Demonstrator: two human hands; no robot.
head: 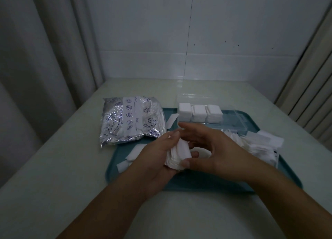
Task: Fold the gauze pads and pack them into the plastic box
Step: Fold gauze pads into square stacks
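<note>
Left hand (pixel 158 154) cups a gauze stack (pixel 179 153) over the tray (pixel 125 174), fingers curled round its far edge. Right hand (pixel 213 149) pinches the same stack, thumb on its near corner, fingers arched above (stack sits between both palms). Box (pixel 231 120) at tray's far edge holds three white stacks. Loose pads (pixel 258 143) on tray's right side; foil bag (pixel 131 120) overlaps tray's far-left corner.

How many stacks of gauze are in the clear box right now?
3: white folded gauze stacks side by side in the clear plastic box, left, middle, right; its right end looks empty.
</note>
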